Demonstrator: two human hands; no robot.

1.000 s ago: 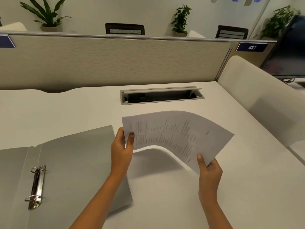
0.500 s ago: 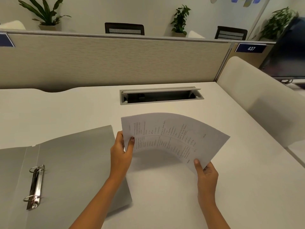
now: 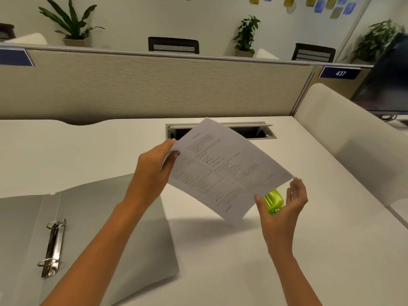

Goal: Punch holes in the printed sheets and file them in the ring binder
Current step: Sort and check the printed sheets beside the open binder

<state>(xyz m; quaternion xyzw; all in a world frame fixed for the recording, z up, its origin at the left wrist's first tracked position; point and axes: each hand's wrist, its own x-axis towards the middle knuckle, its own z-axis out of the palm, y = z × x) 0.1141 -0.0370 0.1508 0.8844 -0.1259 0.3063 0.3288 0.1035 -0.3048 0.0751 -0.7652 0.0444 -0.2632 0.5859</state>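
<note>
My left hand (image 3: 154,171) pinches the left edge of the printed sheets (image 3: 223,171) and holds them tilted above the white desk. My right hand (image 3: 284,208) is off the paper, fingers spread, just right of the sheets' lower corner. A lime-green hole punch (image 3: 273,200) sits on the desk behind that hand, partly hidden by the paper and my thumb. The grey ring binder (image 3: 106,219) lies open flat at the left, its two metal rings (image 3: 53,246) upright and closed.
A recessed cable tray (image 3: 260,131) with its lid raised sits in the desk behind the sheets. A beige partition (image 3: 154,85) walls the back edge, a low white divider (image 3: 344,138) the right side. A dark monitor (image 3: 388,80) stands far right.
My right hand has let go of the sheets and opened. My left hand lifted the sheets up and away, straightening them and uncovering the green hole punch.
</note>
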